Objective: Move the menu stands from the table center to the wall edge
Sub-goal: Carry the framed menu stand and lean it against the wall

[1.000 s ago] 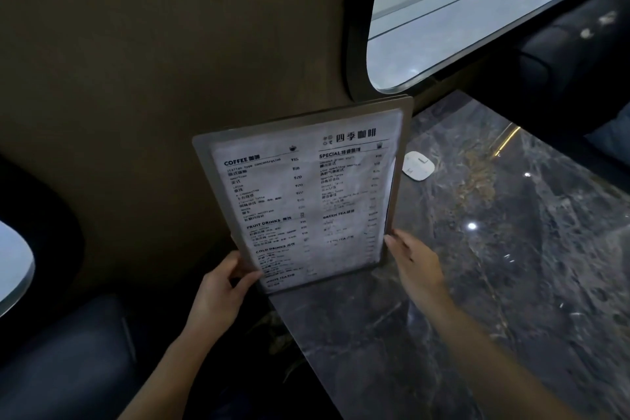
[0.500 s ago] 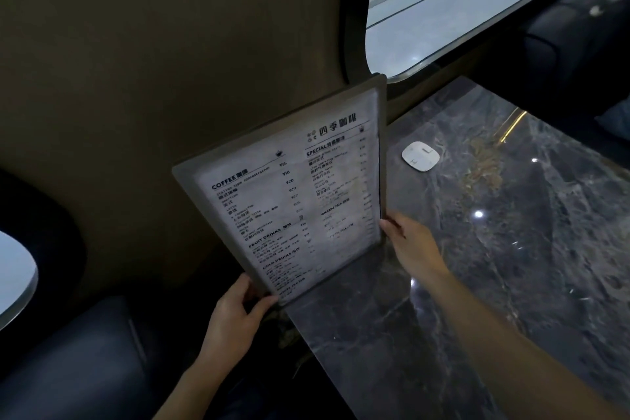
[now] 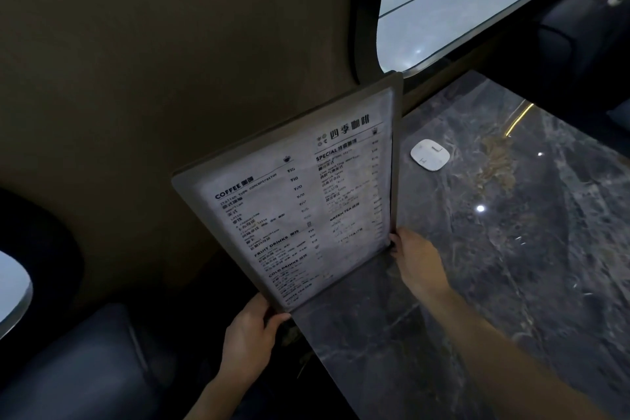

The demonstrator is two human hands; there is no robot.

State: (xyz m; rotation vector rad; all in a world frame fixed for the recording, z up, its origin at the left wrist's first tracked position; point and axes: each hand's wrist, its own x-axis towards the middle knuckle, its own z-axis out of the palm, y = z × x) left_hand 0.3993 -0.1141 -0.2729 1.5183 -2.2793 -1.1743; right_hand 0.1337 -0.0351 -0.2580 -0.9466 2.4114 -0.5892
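A flat grey menu stand [image 3: 300, 201] with a printed coffee menu stands upright along the near-left edge of the dark marble table [image 3: 511, 266], close to the brown wall [image 3: 153, 95]. Its face is angled toward me, and its left bottom corner overhangs the table edge. My left hand [image 3: 250, 334] grips that bottom left corner from below. My right hand [image 3: 417, 261] holds the bottom right corner, fingers curled round the stand's edge.
A small white rounded device [image 3: 430, 155] lies on the table behind the menu, near the wall. A window [image 3: 460, 0] sits above the table's far end. Dark padded seats are at bottom left [image 3: 75, 361] and upper right [image 3: 586, 31].
The menu stand has swung: its left side moved toward me and down, so it now lies more in line with the wall. Both hands stayed on its bottom corners.
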